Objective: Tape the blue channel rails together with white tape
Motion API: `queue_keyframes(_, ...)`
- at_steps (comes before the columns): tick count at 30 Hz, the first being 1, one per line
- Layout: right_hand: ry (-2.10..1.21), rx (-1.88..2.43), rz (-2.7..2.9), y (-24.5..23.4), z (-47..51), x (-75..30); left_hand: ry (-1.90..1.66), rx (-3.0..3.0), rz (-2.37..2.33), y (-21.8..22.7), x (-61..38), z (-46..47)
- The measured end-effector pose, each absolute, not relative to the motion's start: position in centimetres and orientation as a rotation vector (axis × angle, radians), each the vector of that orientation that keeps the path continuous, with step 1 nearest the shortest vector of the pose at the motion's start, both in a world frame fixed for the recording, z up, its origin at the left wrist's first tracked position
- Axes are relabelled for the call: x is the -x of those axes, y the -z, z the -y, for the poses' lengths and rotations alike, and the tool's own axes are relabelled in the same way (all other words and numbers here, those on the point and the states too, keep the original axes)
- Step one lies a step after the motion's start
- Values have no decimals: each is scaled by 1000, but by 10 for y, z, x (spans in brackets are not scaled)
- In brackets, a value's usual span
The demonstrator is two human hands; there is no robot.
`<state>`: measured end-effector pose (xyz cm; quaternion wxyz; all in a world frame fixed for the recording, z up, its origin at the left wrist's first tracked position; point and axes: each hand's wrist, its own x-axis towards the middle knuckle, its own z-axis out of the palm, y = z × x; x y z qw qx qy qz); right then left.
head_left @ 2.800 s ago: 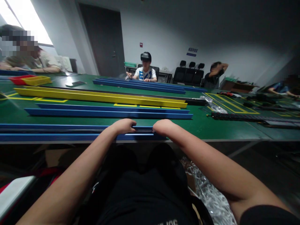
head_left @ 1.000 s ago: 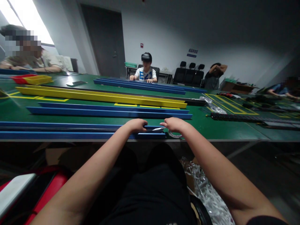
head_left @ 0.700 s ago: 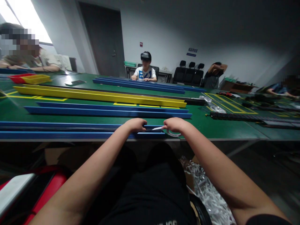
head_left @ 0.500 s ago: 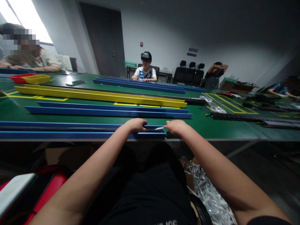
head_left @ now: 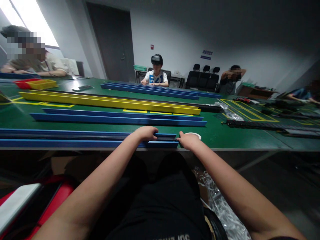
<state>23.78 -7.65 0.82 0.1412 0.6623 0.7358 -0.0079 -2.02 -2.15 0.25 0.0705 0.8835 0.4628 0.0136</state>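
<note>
A long blue rail (head_left: 75, 144) with a dark strip in it lies along the near edge of the green table (head_left: 225, 135). My left hand (head_left: 146, 133) rests on the rail near its right end, fingers curled over its top. My right hand (head_left: 188, 140) sits just past the rail's end with its fingers closed on a roll of tape (head_left: 195, 134), whose pale ring shows behind the knuckles. Both forearms reach in from below.
Further back lie another blue rail (head_left: 117, 119), a yellow rail (head_left: 110, 102) and more blue rails (head_left: 150, 90). Black chain strips (head_left: 262, 125) lie at the right. Several people sit round the table. Crumpled plastic wrap (head_left: 222, 206) lies by my knees and a red case (head_left: 30, 206) at lower left.
My right hand has moved from the rail to just past its end. The white strip stretched between it and the rail is gone, and the tape roll now shows behind the hand.
</note>
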Motion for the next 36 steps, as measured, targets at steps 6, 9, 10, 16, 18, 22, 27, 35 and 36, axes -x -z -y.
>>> queue_keyframes(6, -55, -1940, -2151, -1, 80, -238, -25, -2650, -1399, -4, 20, 22)
queue_keyframes(9, -64, -1931, -2169, -1, 80, -239, -18, -2650, -1400, -4, 19, 22)
queue_keyframes(10, -64, -1931, -2170, -1, 80, -240, -21, -2652, -1401, -4, 19, 22)
queue_keyframes(16, 29, -1924, -2142, -4, 75, -242, -28, -2645, -1398, -4, 18, 23)
queue_keyframes(18, 64, -1922, -2147, -5, 73, -243, -27, -2670, -1372, -6, 16, 24)
queue_keyframes(22, 107, -1936, -2136, -6, 70, -244, 8, -2701, -1353, -9, 13, 25)
queue_keyframes(27, 107, -1947, -2134, -5, 71, -244, 78, -2709, -1373, -11, 4, 24)
queue_keyframes(35, 42, -1959, -2160, -1, 77, -242, 46, -2764, -1277, -8, -35, 22)
queue_keyframes(36, 33, -1961, -2162, 0, 78, -242, 30, -2767, -1271, -8, -42, 22)
